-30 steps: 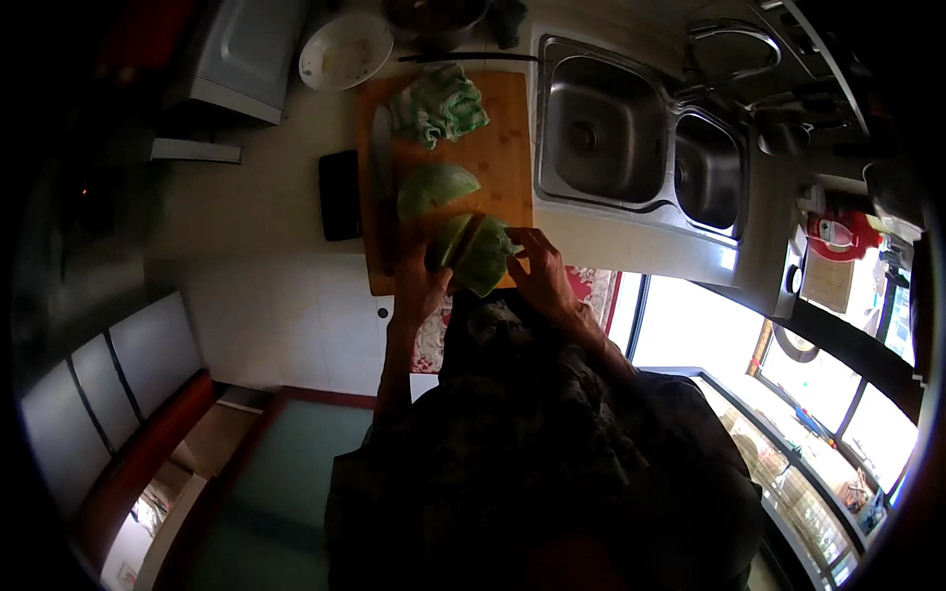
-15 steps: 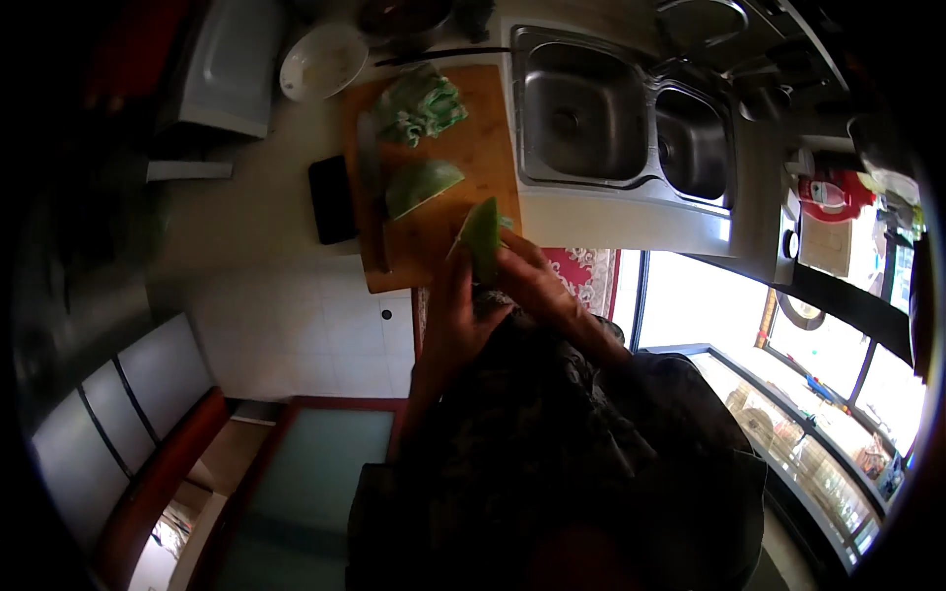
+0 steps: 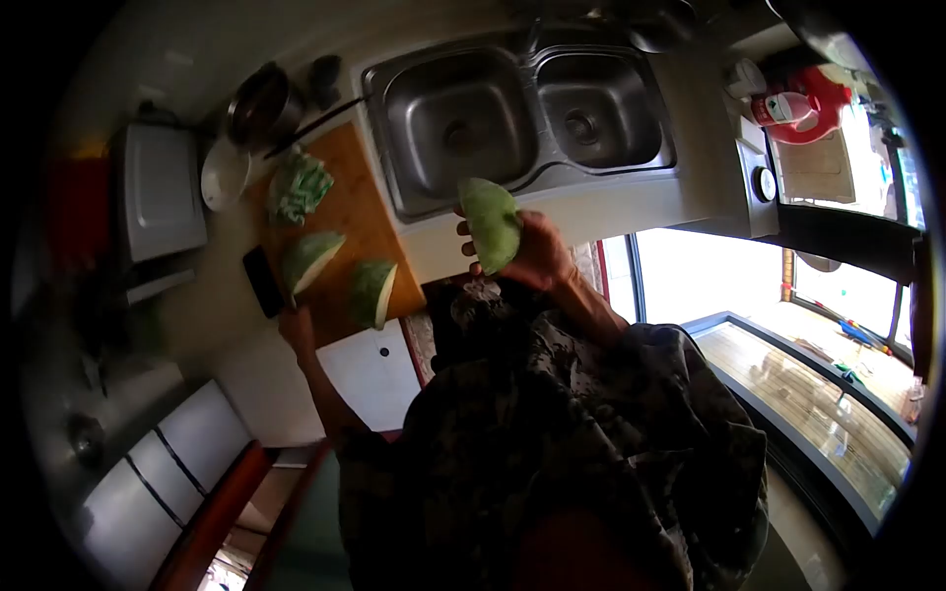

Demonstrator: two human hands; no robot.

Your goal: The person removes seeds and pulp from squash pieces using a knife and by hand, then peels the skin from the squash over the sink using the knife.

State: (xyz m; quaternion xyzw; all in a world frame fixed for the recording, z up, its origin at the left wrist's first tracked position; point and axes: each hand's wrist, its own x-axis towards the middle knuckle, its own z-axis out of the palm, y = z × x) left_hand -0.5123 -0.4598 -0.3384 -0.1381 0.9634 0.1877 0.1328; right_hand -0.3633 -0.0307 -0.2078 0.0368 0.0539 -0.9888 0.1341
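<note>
Green melon piece point(image 3: 491, 226) lies across the right hand point(image 3: 539, 252), fingers point(image 3: 466, 229) curled beneath.

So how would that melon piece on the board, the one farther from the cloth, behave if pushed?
The melon piece would probably stay stiff, since its thick-looking shape shows no sag. It might rock or tip, as its green outer side is rounded. Whether it's slippery, I can't tell.

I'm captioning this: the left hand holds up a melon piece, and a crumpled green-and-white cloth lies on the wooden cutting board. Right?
Wrong hand: the head view shows the right hand holding up the melon piece. The crumpled cloth does lie on the wooden cutting board.
</note>
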